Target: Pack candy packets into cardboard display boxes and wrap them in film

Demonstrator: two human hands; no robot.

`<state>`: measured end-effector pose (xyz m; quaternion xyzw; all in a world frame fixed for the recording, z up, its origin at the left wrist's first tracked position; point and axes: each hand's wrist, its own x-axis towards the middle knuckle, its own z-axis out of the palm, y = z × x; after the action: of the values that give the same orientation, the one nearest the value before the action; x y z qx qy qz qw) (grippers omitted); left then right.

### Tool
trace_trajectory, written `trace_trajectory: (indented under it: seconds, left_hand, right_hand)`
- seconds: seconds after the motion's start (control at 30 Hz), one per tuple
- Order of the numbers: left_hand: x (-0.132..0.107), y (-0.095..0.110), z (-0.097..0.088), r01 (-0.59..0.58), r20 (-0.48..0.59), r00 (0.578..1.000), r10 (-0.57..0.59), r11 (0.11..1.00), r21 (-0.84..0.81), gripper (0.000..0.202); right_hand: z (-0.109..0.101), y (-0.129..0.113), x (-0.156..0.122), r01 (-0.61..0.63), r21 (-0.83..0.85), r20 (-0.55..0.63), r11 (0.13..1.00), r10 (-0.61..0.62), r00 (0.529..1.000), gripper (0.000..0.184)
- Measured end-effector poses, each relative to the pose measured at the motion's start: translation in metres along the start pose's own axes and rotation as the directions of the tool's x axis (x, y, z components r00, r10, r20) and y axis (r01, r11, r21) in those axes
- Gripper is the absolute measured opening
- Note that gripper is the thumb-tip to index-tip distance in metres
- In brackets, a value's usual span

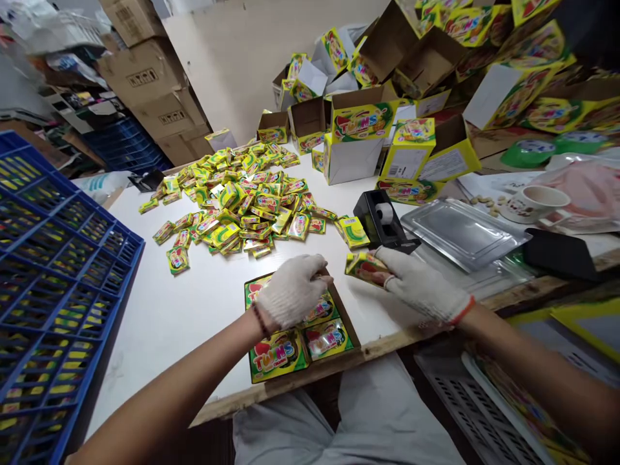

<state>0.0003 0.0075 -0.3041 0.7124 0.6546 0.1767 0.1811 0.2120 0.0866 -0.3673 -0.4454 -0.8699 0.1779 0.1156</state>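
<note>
My left hand, in a white knit glove, rests curled over an open display box near the table's front edge, pressing on yellow-green candy packets packed inside it. My right hand, also gloved, is closed on a small stack of the same packets just right of the box. A big heap of loose packets lies farther back on the white table.
A black tape dispenser stands just behind my right hand, beside a clear plastic lid and a cup. Many open yellow cartons pile up at the back right. A blue crate borders the table on the left.
</note>
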Motion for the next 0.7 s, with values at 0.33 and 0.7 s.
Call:
trace_trajectory:
  seconds: [0.33, 0.7]
  left_hand:
    - [-0.121, -0.041, 0.031, -0.103, -0.134, 0.970, 0.204, 0.841, 0.531, 0.071]
    - [-0.128, -0.053, 0.048, -0.048, -0.099, 0.986, 0.133, 0.802, 0.595, 0.069]
  right_hand:
    - [-0.021, -0.015, 0.005, -0.048, -0.050, 0.180, 0.998, 0.056, 0.982, 0.017]
    - [-0.015, -0.119, 0.062, 0.499, 0.044, 0.810, 0.866, -0.323, 0.489, 0.032]
